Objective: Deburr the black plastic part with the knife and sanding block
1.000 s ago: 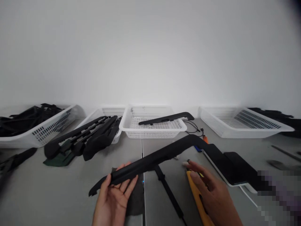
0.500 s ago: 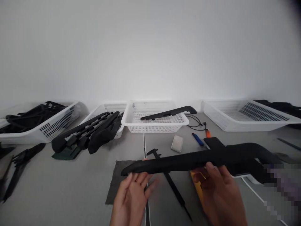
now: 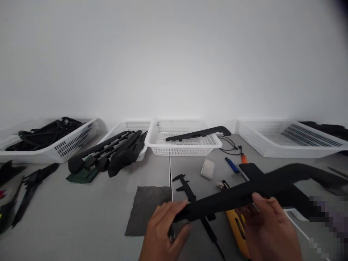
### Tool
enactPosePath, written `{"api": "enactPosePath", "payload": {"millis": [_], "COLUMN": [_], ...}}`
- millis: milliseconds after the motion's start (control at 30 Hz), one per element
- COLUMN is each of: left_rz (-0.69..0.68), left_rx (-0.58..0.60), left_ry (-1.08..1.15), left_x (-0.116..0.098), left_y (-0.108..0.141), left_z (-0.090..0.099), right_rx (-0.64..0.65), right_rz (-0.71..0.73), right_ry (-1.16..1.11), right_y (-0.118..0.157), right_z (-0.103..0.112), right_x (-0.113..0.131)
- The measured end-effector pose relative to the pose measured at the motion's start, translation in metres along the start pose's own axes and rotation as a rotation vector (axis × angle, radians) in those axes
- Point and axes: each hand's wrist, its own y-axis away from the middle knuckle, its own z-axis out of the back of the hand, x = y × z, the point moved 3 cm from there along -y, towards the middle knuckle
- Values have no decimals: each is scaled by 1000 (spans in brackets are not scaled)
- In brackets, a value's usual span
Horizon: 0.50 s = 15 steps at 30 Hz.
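Observation:
A long black plastic trim piece (image 3: 225, 199) with a hooked far right end is raised above the table and slants down to the left. My right hand (image 3: 272, 228) grips it near the middle, thumb on its near face. At its narrow left end, my left hand (image 3: 164, 230) has fingers over the top and the thumb below, closed around the tip. Beneath the piece lie a black caliper (image 3: 187, 186) and a yellow-handled tool (image 3: 236, 228), both partly covered. A dark grey cloth or sheet (image 3: 145, 210) lies left of the caliper.
White baskets stand along the wall: a middle one (image 3: 185, 150) with a similar trim piece (image 3: 201, 134), others holding black parts (image 3: 122, 148). A small clear box (image 3: 208, 169), a blue-handled tool (image 3: 232, 165) and a cable (image 3: 230, 144) lie on the table (image 3: 92, 221).
The trim piece's left end has dipped and shifted right. My left hand has turned from palm-up under the tip to gripping around it. The view has shifted slightly.

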Motion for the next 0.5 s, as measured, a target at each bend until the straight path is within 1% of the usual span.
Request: {"api": "enactPosePath", "payload": {"millis": [67,100,167,233,267,300,333,367,433,500], "left_rz": [5,28,132,284,352,402,436,457,484,499], "left_rx": [64,101,181,230,240,249,254,256,256,247], "left_ry": [-42,-59,-35,86,167,248,318,374,457,521], "left_x": [5,6,9,10,11,11,11,12,14,16], "left_y": [1,0,-2,-3,-3,-3,-3,-2,-2,-2], "left_z": [-1,-1,1,4,5,5,5,5,5,6], "right_rx": [93,152,247,245,195,163,166,218,321,365], "right_rz": [7,19,63,142,199,232,245,245,250,272], "right_ry": [85,151,336,596,740,897,1051,1169,1313,1388], "right_y": [5,5,-1,-15,-24,-33,-41,-48,-58,-63], "right_z": [-3,-4,0,11,19,27,34,41,52,61], "right_x": [2,4,10,15,17,17,15,12,4,-1]}}
